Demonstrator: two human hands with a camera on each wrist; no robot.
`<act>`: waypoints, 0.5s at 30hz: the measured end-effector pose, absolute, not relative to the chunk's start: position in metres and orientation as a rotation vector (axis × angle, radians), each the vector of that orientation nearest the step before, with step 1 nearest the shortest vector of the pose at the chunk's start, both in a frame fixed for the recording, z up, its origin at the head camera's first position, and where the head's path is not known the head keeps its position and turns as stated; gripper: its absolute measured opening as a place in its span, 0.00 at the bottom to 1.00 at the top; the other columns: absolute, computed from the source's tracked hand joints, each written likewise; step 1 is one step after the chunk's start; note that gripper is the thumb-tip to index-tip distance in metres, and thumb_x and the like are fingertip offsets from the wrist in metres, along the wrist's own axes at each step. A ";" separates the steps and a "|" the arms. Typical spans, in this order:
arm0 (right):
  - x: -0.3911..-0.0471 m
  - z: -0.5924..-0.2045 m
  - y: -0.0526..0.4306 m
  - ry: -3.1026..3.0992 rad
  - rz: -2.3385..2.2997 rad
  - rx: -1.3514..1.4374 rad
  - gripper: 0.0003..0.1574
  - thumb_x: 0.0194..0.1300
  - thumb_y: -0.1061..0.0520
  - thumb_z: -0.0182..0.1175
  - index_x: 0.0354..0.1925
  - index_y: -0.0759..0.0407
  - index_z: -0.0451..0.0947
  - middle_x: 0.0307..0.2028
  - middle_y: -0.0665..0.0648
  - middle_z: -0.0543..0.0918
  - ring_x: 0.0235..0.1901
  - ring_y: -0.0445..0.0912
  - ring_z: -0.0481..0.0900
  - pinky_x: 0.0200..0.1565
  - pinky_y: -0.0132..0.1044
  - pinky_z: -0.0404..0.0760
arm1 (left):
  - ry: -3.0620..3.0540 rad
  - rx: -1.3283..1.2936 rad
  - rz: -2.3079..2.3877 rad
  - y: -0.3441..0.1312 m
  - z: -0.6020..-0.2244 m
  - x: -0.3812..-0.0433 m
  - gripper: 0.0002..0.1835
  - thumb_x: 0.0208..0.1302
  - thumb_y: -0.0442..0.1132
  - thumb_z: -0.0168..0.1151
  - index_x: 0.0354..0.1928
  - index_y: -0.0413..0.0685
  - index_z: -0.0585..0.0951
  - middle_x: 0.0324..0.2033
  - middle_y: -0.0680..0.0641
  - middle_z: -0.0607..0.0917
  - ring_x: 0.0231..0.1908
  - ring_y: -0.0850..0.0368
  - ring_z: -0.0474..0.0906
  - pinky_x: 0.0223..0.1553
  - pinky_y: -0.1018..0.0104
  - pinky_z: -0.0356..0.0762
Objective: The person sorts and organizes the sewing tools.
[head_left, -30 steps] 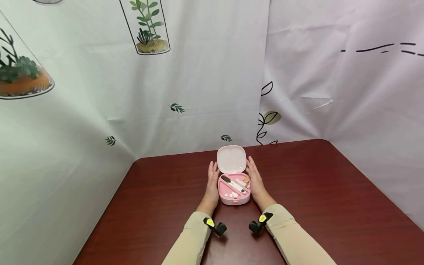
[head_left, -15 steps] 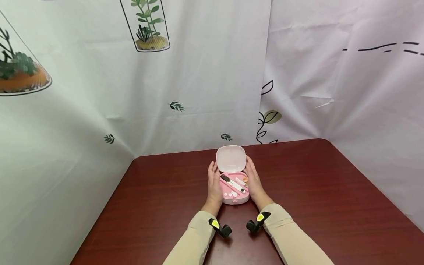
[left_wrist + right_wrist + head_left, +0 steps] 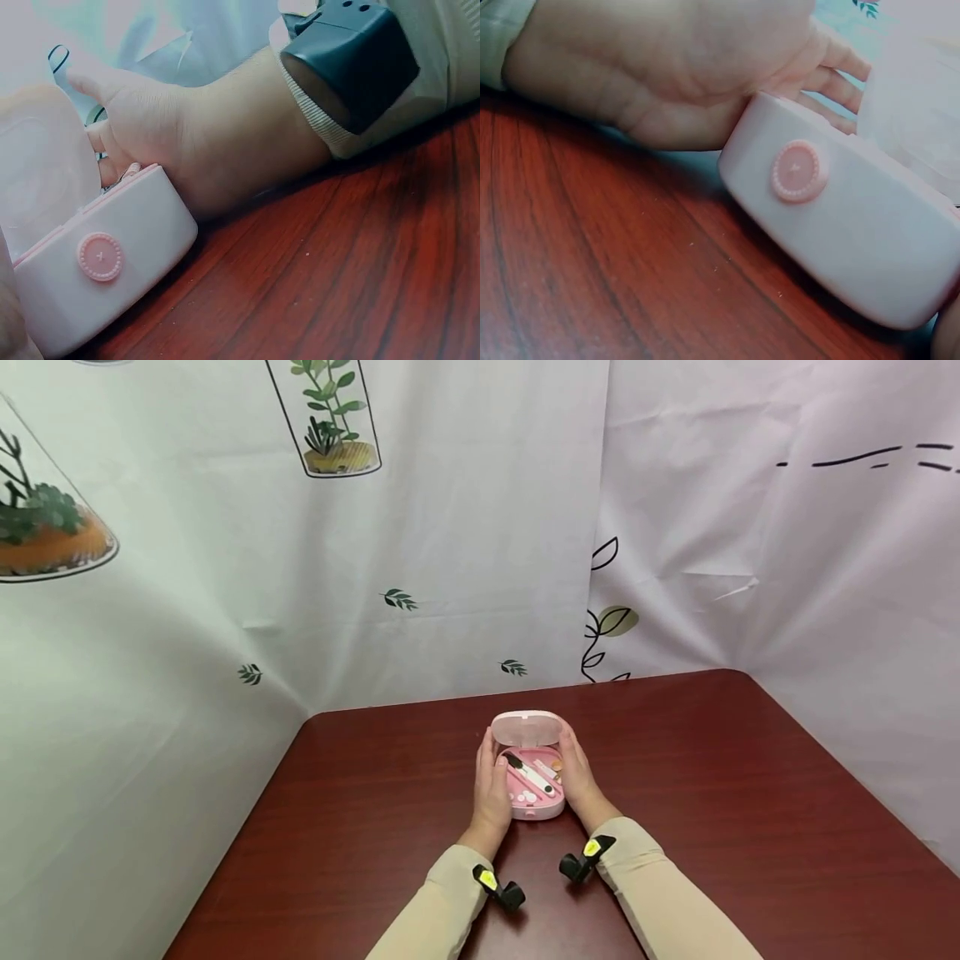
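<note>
A pink-and-white case (image 3: pixel 534 812) sits on the table, its pale lid (image 3: pixel 525 728) raised and tilted forward over the tray. In it lie a slim white tool (image 3: pixel 534 777) with dark ends, several small white round pieces (image 3: pixel 525 797) and a small orange-tan thing at the right. My left hand (image 3: pixel 491 797) lies along the case's left side, fingers extended up toward the lid. On the right side my right hand (image 3: pixel 581 781) does the same, its fingertips at the lid's edge. A round pink button (image 3: pixel 100 256) marks the case's front. The fingertips behind the lid are partly hidden.
The dark red wood table (image 3: pixel 360 827) runs back to a white printed cloth (image 3: pixel 450 527) hung behind it and on both sides. Each wrist carries a black camera (image 3: pixel 502 889) close to the table in front of the case.
The lid has swung forward and down from nearly upright. My left hand has shifted right and in against the case, which has barely moved; the right hand stays at its side.
</note>
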State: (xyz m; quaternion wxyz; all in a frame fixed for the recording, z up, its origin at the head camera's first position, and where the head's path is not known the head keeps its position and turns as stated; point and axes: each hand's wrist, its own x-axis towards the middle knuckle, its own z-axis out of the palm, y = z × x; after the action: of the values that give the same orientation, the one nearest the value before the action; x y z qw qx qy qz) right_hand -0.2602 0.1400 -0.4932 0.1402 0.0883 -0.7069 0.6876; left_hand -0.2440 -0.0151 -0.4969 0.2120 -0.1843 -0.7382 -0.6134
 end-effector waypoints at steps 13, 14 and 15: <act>-0.262 -0.498 0.142 -1.964 2.117 0.227 0.45 0.82 0.36 0.27 0.71 0.70 0.64 0.65 0.73 0.71 0.64 0.50 0.70 0.69 0.43 0.63 | -2.008 -0.448 -1.826 -0.017 -0.497 -0.235 0.28 0.75 0.33 0.43 0.74 0.35 0.61 0.71 0.36 0.67 0.72 0.39 0.61 0.73 0.48 0.58; -0.262 -0.497 0.143 -1.972 2.115 0.229 0.45 0.82 0.36 0.28 0.71 0.69 0.65 0.65 0.72 0.72 0.63 0.47 0.71 0.68 0.41 0.63 | -1.997 -0.420 -1.834 -0.017 -0.497 -0.235 0.26 0.76 0.34 0.43 0.73 0.36 0.63 0.70 0.37 0.69 0.71 0.40 0.63 0.72 0.50 0.60; -0.262 -0.497 0.144 -1.983 2.111 0.228 0.44 0.82 0.36 0.28 0.71 0.68 0.65 0.65 0.71 0.73 0.62 0.45 0.72 0.68 0.40 0.64 | -1.988 -0.392 -1.834 -0.017 -0.496 -0.235 0.25 0.76 0.34 0.43 0.72 0.36 0.66 0.69 0.37 0.72 0.70 0.41 0.65 0.71 0.50 0.62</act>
State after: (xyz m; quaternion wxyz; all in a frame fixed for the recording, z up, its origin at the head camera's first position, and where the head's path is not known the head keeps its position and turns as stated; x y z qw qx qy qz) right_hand -0.2621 0.1435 -0.4968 0.1180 0.0780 -0.6779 0.7214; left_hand -0.2347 -0.0172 -0.4963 0.2031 -0.1403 -0.7122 -0.6572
